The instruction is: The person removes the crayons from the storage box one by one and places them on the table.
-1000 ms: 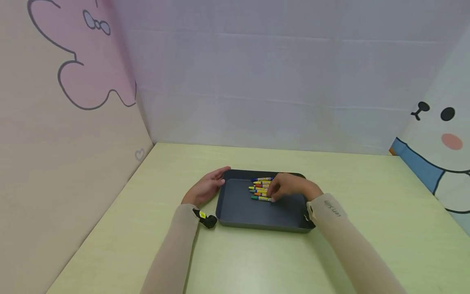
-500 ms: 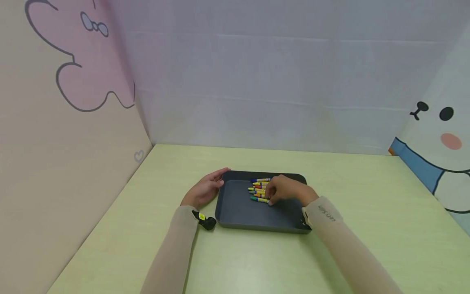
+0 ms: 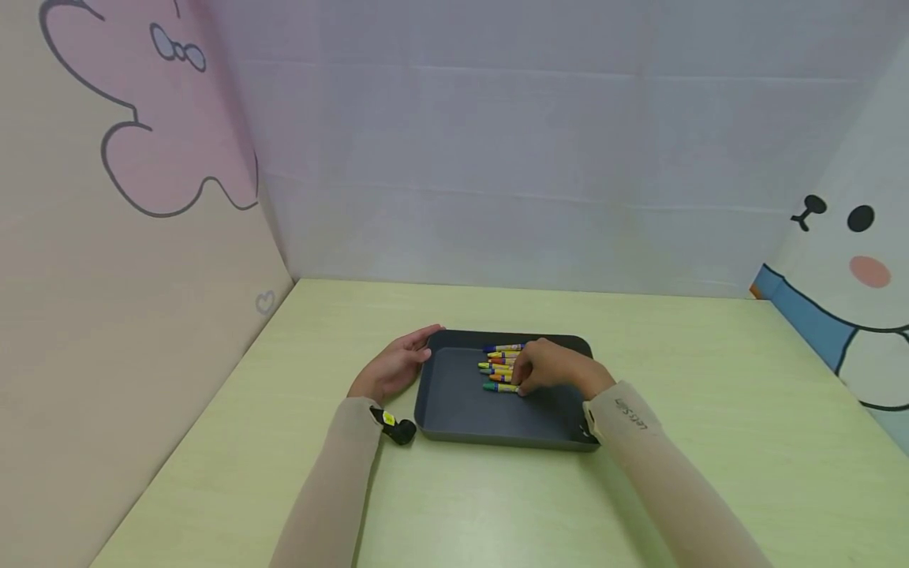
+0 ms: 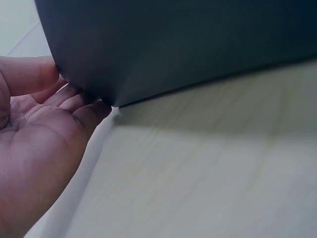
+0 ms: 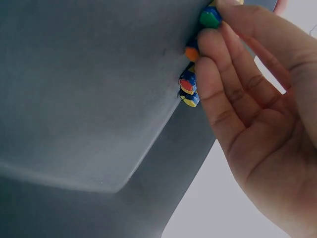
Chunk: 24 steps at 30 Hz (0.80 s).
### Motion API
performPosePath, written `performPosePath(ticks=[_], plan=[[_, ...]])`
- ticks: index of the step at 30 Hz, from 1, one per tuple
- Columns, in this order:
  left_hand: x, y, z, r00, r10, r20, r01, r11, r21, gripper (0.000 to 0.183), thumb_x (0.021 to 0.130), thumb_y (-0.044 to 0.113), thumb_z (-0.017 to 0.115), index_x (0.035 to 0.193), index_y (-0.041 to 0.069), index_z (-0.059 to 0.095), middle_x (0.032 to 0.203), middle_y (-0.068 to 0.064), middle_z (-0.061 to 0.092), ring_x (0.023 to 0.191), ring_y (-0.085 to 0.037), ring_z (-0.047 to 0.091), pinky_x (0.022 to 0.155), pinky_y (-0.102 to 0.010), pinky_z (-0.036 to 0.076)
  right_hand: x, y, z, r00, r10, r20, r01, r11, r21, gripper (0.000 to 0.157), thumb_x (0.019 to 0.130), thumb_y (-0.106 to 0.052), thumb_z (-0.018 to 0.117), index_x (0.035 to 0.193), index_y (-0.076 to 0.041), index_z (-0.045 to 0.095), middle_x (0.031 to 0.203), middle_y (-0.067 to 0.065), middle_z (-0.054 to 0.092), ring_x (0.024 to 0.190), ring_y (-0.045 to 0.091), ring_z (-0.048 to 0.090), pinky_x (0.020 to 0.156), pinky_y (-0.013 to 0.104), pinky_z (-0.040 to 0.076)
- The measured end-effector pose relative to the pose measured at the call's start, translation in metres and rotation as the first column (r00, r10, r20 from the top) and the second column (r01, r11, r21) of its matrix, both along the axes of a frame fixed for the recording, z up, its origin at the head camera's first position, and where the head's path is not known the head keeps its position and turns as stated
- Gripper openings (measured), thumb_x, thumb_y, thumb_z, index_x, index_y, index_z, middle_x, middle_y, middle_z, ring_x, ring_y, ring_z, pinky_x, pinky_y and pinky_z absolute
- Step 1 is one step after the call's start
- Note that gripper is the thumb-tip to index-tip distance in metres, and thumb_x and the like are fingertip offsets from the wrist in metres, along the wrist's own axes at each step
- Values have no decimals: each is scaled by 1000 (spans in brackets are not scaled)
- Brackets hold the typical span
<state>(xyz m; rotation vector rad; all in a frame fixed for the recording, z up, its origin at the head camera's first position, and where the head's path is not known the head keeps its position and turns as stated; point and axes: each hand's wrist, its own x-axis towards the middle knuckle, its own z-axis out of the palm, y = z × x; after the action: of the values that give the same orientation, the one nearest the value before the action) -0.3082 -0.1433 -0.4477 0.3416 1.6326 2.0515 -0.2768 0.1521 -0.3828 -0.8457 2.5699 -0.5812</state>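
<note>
A dark grey tray (image 3: 454,410) sits on the table, holding several crayons in a row. My right hand (image 3: 557,369) comes in over the tray from the right and pinches the green crayon (image 3: 501,387), the one closest to me, at its right end. In the right wrist view, the thumb and index finger meet on this green crayon (image 5: 210,18), beside an orange crayon (image 5: 191,51). The other fingers lie along the row and hide part of it. At the tray's far left corner, my left hand (image 3: 393,367) holds the wall (image 4: 81,49), thumb and fingers around the corner.
A pale yellow-green table (image 3: 454,505) carries the tray. Behind it stands a whitish wall sheet (image 3: 454,158), with cartoon-printed panels on the left (image 3: 142,355) and right (image 3: 873,331). A small black camera (image 3: 399,430) is strapped at the left wrist.
My right hand has shifted slightly left and towards me, onto the green crayon, which now lies a little apart from the row. The left hand stays at the tray corner.
</note>
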Motion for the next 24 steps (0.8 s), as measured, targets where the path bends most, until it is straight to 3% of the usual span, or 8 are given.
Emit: performPosePath(ticks=[11,24], plan=[[0,-1,0,1000,-17,-3,17,1000,14,60,98,-9,35,154,4,17,163,-7,1,149,-24,1,120,-43,6,0,2,1,1000,-4,3,4,1000,-3,8,83,-9,74,90,-13,76,85,-3,71,72,6,61,66,25,51],[-2,-1,-2,1000,3,14,-3,1000,18,59,98,-10,35,153,4,20,163,-6,8,149,-23,8,119,-41,9,-1,8,13,1000,-21,20,21,1000,-19,12,84,-8,72,95,-12,76,91,-1,72,78,9,65,70,27,54]])
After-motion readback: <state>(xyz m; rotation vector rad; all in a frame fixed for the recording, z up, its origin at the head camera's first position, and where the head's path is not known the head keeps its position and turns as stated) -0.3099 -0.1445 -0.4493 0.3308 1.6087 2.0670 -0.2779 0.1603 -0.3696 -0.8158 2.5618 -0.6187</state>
